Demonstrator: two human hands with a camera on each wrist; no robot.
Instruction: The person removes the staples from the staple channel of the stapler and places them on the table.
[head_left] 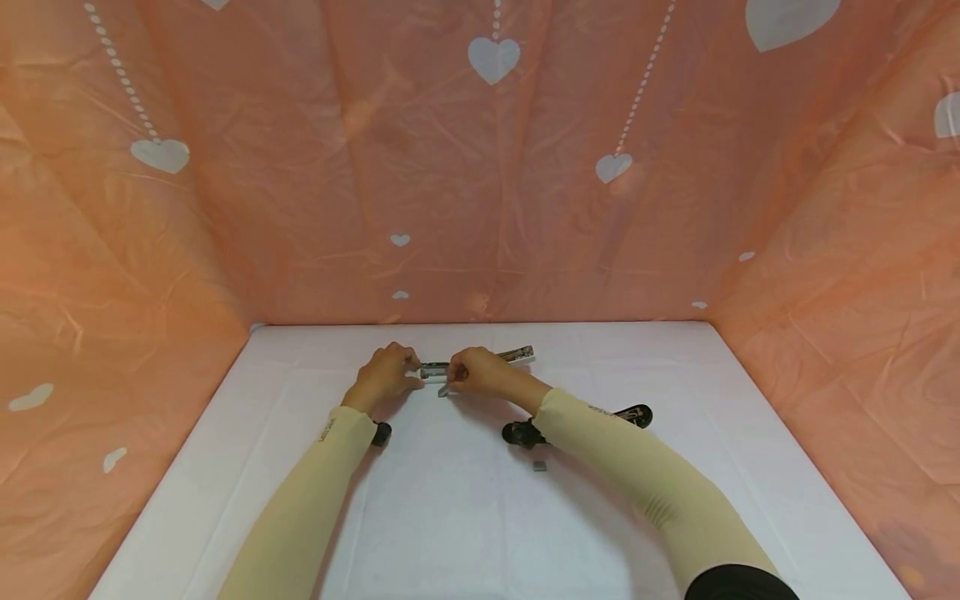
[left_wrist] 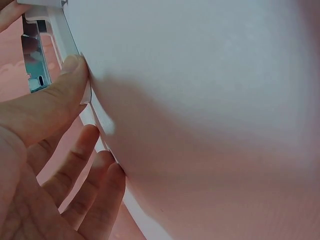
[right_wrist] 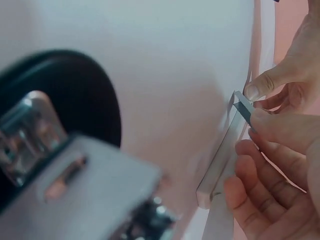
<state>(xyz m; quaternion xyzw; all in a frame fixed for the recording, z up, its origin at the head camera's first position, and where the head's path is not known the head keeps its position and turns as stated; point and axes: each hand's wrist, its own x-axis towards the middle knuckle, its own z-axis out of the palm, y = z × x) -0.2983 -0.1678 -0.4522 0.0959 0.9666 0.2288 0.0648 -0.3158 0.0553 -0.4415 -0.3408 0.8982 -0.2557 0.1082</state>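
A white stapler lies folded open on the white table, its metal staple channel showing between my hands. My left hand pinches its left end, thumb on the near side. In the left wrist view that thumb presses the white edge beside a shiny metal part. My right hand is over the stapler's middle. The right wrist view shows its thumb and forefinger pinching a short grey staple strip close to the left thumb. My right hand hides part of the stapler.
A black stapler lies opened under my right forearm, which covers its middle. Near it is a loose grey staple strip. A dark object shows beside my left wrist. An orange curtain with hearts stands behind the table.
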